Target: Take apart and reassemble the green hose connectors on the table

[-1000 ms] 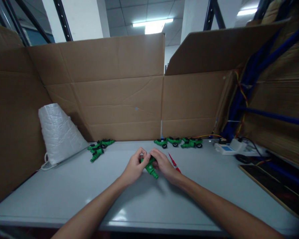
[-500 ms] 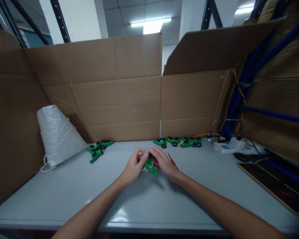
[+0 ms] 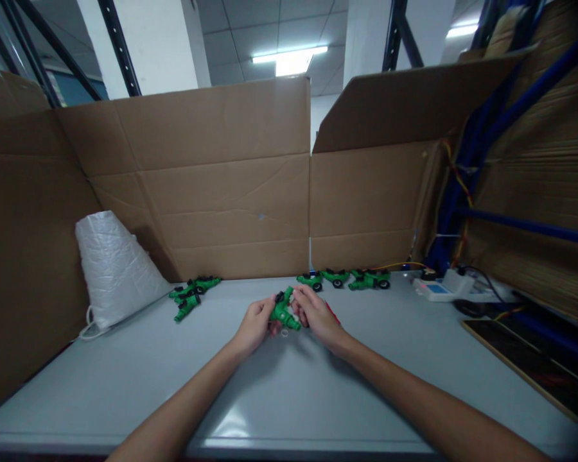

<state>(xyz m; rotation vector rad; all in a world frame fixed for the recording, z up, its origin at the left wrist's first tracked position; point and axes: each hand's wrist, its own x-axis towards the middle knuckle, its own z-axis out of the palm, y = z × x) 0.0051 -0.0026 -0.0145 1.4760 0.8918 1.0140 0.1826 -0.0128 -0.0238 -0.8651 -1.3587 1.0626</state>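
Observation:
A green plastic toy vehicle (image 3: pixel 284 313) with black parts is between my hands, above the middle of the table. My left hand (image 3: pixel 254 326) is closed round its left side, thumb on top. At the toy's right side, the fingers of my right hand (image 3: pixel 316 319) are bent and pinched against it; any small part between them is hidden. A small pale ring-like piece (image 3: pixel 284 332) shows just below the toy. A slim red tool (image 3: pixel 333 313) lies behind my right hand, mostly covered by it.
Several green toys with black wheels (image 3: pixel 337 278) stand along the back right. More green toys (image 3: pixel 189 301) lie at the back left beside a silvery padded bag (image 3: pixel 118 273). Cardboard walls (image 3: pixel 221 192) enclose the table; a power strip (image 3: pixel 438 289) and dark panel (image 3: pixel 534 366) lie right.
The toy has been turned in my hands, so a green end now points up by my right fingers. My left hand has shifted slightly left, and the hands are a little further apart.

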